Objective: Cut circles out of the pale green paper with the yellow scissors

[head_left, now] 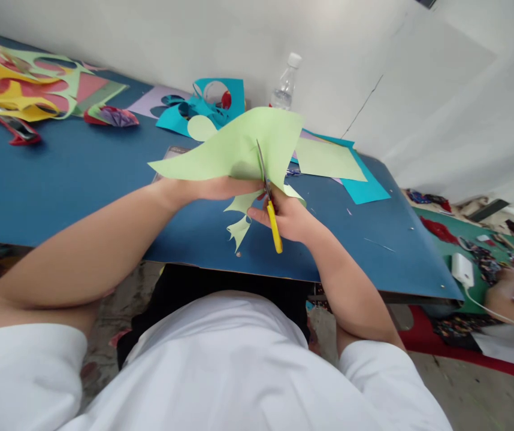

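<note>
My left hand (221,187) grips a light green sheet of paper (234,143) from below, its fingers partly hidden behind the sheet. In my right hand (289,216) is a pair of scissors (275,226) with yellow handles. One scissor blade lies over the front of the green sheet, pointing up. The sheet is bent and raised above the blue table. Light green paper scraps (239,230) with jagged, curved edges lie or hang just under my hands. A pale green paper circle (202,128) is behind the sheet to the left.
The blue table (117,161) meets a wall. Cut turquoise paper (221,105), a clear bottle (286,84) and stacked sheets (329,157) stand or lie at the back. Yellow paper offcuts (18,90) and a red-handled tool (18,130) are left. Another person's arm (506,296) is at right.
</note>
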`<state>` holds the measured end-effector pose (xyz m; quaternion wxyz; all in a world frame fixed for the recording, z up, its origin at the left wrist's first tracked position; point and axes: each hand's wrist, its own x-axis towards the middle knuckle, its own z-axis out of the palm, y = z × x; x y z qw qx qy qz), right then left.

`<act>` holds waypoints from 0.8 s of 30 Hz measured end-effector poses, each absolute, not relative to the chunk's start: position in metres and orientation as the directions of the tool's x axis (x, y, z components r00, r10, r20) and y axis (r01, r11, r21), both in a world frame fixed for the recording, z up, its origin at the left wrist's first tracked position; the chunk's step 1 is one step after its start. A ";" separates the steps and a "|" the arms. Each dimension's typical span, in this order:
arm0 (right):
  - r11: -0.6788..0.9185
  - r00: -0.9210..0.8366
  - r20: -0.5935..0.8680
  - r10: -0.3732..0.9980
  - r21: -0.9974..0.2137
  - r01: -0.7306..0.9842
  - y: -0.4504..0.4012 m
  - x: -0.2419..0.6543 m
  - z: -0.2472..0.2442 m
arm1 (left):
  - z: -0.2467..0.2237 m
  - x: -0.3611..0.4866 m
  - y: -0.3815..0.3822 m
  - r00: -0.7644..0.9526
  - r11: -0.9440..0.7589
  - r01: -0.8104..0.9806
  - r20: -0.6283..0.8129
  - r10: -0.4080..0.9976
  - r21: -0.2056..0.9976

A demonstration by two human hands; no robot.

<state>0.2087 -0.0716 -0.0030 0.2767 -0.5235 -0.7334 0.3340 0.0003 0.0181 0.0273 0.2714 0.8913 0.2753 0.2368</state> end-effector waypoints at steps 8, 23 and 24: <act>0.225 -0.272 0.082 0.959 -0.803 0.552 -0.070 0.209 -0.007 | 0.037 0.002 0.012 0.670 -0.519 0.523 0.051 0.741 0.676; 0.234 -0.260 0.110 0.959 -0.826 0.513 -0.068 0.210 -0.011 | 0.037 -0.004 0.012 0.559 -0.370 0.487 0.043 0.828 0.791; 0.226 -0.255 0.104 0.961 -0.828 0.514 -0.068 0.210 -0.011 | 0.037 -0.005 0.013 0.575 -0.385 0.477 0.050 0.816 0.790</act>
